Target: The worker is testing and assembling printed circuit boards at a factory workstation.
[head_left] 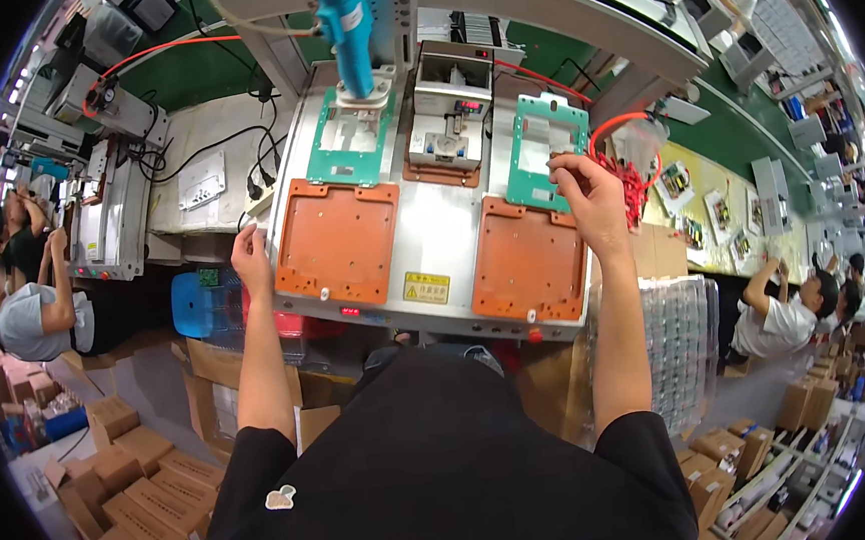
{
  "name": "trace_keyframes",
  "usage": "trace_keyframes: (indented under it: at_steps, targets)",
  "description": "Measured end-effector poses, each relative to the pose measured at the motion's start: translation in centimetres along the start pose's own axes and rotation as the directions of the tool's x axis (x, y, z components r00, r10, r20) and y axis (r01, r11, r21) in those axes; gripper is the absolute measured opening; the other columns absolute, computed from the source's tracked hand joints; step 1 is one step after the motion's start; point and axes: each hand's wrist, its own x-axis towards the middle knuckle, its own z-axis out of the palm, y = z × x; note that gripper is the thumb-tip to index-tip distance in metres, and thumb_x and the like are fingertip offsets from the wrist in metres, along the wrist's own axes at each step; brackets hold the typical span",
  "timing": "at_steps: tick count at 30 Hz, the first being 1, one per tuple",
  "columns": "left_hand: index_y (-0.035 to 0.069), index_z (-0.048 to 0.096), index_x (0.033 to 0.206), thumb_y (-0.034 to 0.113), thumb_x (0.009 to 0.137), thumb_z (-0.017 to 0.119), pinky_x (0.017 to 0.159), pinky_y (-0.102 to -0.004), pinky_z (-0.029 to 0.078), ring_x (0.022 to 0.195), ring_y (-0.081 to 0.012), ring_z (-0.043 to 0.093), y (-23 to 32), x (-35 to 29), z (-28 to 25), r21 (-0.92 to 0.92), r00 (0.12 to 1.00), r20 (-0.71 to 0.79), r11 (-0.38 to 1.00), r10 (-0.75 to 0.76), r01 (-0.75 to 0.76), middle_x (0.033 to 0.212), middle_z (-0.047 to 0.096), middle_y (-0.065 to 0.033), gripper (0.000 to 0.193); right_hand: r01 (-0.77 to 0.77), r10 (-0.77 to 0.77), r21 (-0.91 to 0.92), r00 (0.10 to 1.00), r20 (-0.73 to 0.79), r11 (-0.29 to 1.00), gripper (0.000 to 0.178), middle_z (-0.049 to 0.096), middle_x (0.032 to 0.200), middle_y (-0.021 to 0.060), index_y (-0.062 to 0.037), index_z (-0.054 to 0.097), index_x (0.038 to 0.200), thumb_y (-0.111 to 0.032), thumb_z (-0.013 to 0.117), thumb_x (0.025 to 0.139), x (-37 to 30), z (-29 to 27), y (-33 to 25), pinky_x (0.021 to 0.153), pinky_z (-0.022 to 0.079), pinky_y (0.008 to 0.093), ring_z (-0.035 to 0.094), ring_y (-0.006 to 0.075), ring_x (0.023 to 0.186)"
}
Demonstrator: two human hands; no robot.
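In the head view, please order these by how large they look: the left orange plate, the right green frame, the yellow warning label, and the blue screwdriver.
1. Left orange plate, clearly largest.
2. Right green frame.
3. Blue screwdriver; it is cut off at the top, and fisheye bending makes its rank against the frame unsure.
4. Yellow warning label, smallest.

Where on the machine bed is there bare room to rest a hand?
The bare metal strip between the two orange plates, left and right, is free. Crowded: the green jig under the right hand. The left hand rests at the bed's left edge.
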Motion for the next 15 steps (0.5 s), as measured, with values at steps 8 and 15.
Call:
trace_keyframes:
  at_steps: [8, 15]
  targets:
    - [-0.004, 0.064, 0.112, 0.008, 0.095, 0.060, 0.072, -0.0228, 0.049, 0.080, -0.0091, 0.062, 1.1, -2.7, -6.4, -0.038, 0.996, 0.087, 0.999, 0.020, -0.017, 0.089, 0.069, -0.0046, 0.021, -0.120, 0.104, -0.063, 0.972, -0.211, 0.991, 0.016, 0.067, 0.085, 0.0023, 0.0032, 0.067, 0.106, -0.004, 0.060, 0.094, -7.0, -2.5, -5.4, 0.070, 0.050, 0.0218, 0.061, 0.0072, 0.075]
    - [-0.001, 0.066, 0.114, 0.010, 0.097, 0.060, 0.077, -0.0239, 0.050, 0.085, -0.0096, 0.060, -3.2, -2.7, -14.4, 0.092, 0.989, 0.137, 0.994, 0.052, -0.065, 0.098, 0.068, -0.0051, 0.022, -0.167, 0.013, -0.245, 0.849, -0.528, 0.955, 0.018, 0.067, 0.085, 0.0045, 0.0035, 0.067, 0.106, -0.009, 0.061, 0.095, -15.9, -10.6, -6.9, 0.066, 0.049, 0.0212, 0.060, 0.0082, 0.072]
